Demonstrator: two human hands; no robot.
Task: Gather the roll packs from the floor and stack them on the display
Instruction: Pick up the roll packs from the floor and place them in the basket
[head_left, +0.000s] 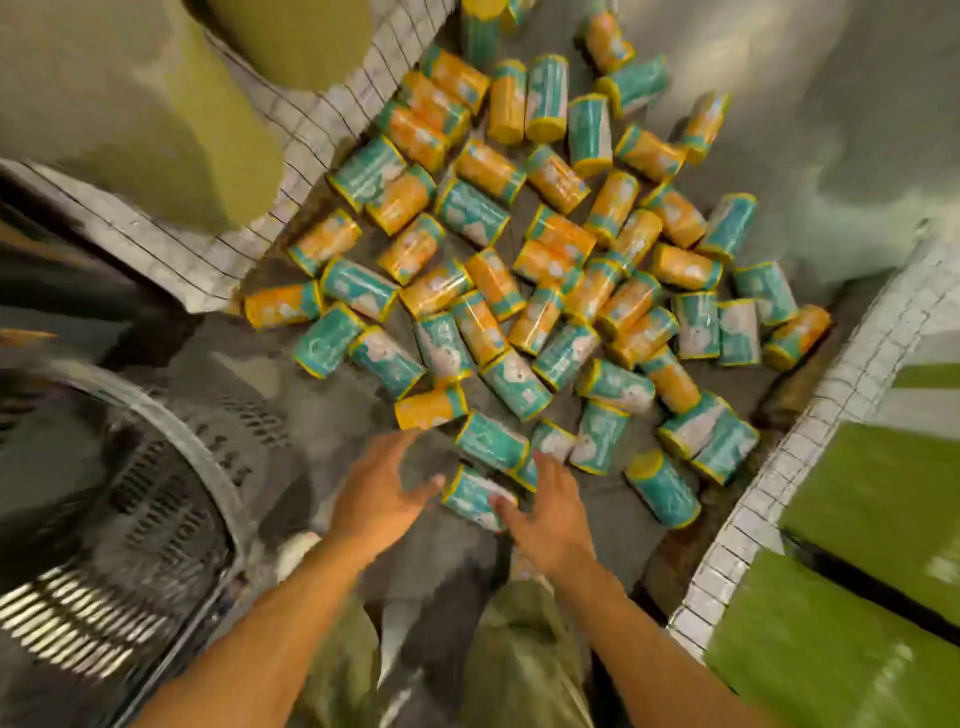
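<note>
Several teal and orange roll packs (524, 270) lie scattered across the grey floor ahead of me. The nearest is a teal pack (470, 493) lying on its side between my hands. My left hand (384, 488) hovers just left of it, fingers spread and holding nothing. On the pack's right end rests my right hand (545, 514), fingers apart, its fingertips touching the wrapper without a closed grip. Another teal pack (491, 439) lies just beyond my fingertips.
A grey perforated plastic basket (156, 499) stands at my lower left. White gridded display edges (810, 452) run along the right, with green blocks (872, 519) on top. More white gridded edging (291, 150) and olive bulks sit at the upper left.
</note>
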